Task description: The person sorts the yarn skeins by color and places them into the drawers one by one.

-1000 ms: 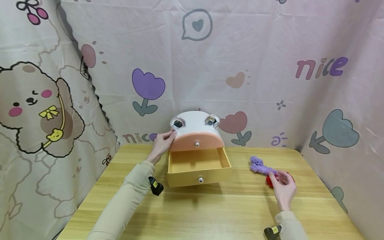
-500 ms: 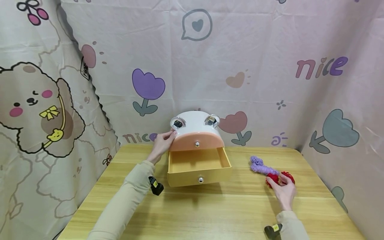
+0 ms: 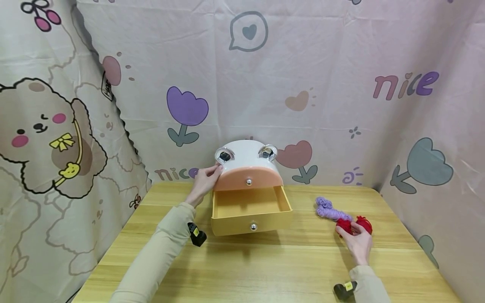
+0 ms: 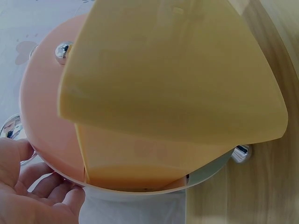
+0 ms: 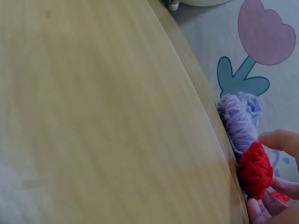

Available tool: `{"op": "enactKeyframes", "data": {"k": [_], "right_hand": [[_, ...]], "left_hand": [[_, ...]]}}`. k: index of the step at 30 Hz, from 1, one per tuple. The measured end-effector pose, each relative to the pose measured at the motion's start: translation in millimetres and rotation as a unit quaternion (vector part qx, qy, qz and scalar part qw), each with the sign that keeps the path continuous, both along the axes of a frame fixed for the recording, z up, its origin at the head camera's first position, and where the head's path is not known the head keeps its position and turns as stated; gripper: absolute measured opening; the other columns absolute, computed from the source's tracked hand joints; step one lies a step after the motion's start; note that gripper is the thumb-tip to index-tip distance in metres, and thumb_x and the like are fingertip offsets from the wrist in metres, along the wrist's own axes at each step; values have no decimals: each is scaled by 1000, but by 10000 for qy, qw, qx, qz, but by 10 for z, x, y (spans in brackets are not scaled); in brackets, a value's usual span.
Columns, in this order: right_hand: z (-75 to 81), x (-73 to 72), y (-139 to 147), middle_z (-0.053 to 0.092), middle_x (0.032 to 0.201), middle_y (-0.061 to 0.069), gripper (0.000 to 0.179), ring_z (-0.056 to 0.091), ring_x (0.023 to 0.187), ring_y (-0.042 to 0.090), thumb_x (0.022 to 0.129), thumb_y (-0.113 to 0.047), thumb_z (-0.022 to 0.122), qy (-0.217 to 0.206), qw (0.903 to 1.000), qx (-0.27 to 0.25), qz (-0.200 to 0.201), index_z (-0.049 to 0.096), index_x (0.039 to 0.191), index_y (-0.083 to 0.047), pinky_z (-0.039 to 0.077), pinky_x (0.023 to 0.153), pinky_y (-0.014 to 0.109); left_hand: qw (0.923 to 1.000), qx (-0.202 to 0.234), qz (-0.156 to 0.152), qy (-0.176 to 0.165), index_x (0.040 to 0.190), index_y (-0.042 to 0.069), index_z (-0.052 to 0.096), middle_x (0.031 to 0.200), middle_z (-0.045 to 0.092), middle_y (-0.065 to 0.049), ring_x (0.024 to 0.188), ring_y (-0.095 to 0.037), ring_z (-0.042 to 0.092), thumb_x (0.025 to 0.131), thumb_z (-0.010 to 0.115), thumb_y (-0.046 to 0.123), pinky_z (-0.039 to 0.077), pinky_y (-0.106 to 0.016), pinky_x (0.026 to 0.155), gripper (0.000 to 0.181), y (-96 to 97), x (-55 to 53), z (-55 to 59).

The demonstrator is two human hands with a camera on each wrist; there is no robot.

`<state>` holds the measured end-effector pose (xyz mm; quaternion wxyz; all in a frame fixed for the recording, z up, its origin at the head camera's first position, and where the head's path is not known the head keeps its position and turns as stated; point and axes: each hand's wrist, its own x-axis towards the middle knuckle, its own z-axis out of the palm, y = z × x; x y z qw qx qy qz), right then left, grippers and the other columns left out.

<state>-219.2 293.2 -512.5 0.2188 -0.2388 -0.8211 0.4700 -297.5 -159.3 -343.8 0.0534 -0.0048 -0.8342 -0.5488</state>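
On the table stands a small drawer box (image 3: 246, 155) with a white domed top, chrome-ringed eyes and a peach upper drawer (image 3: 235, 179). Its yellow lower drawer (image 3: 236, 226) is pulled out, with nothing inside its visible part. My left hand (image 3: 204, 183) holds the box's left side by the eye; the left wrist view has thumb and curled fingers at the peach drawer's rim. To the right, my right hand (image 3: 358, 244) grips a red yarn skein (image 5: 255, 172) around its middle, both ends showing. A purple yarn skein (image 3: 329, 210) lies against the red one.
The wooden table (image 3: 265, 269) runs up to a printed cloth backdrop (image 3: 242, 84), right behind the box. More printed cloth hangs at the left and right sides. A dark device (image 3: 197, 235) is strapped at each wrist.
My right hand has drawn slightly back from the purple skein, and its fingers have settled around the red skein. The left hand and the box have stayed still.
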Motion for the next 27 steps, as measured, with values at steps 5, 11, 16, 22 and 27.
{"op": "enactKeyframes", "data": {"k": [5,11,16,22,27], "right_hand": [[-19,-22,11,65,120,34,62,59,92,16,81,-24,82,-37,9998,186,108,60,129,9,31,62,1],[-41,-44,26,67,115,35,54,63,94,30,81,-17,81,-10,9991,403,95,63,123,11,30,61,2],[-55,-55,34,67,113,33,49,63,99,37,82,-15,79,-49,9989,449,83,64,121,10,29,61,3],[-63,-74,47,68,111,32,44,64,85,23,81,-14,78,-148,9988,455,79,66,117,9,29,59,4],[-41,-71,44,70,110,30,42,50,74,-4,81,-14,79,-223,9990,391,45,67,115,7,30,59,4]], "left_hand": [[10000,-11,-15,-28,147,6,49,156,45,-14,147,-34,41,103,55,38,36,-45,121,55,-5,-6,-2],[10000,-30,-5,-9,147,5,49,155,46,-13,148,-33,41,103,55,38,36,-45,122,55,3,-1,2],[10000,4,5,-7,146,5,50,155,47,-13,148,-33,41,102,56,38,36,-44,122,55,6,-8,-1],[10000,-22,-6,18,146,5,50,155,47,-14,147,-33,41,102,56,38,36,-44,122,55,8,-4,-4],[10000,-11,-2,34,146,5,50,154,47,-13,147,-33,42,102,56,38,36,-44,122,55,4,-10,-9]]}}
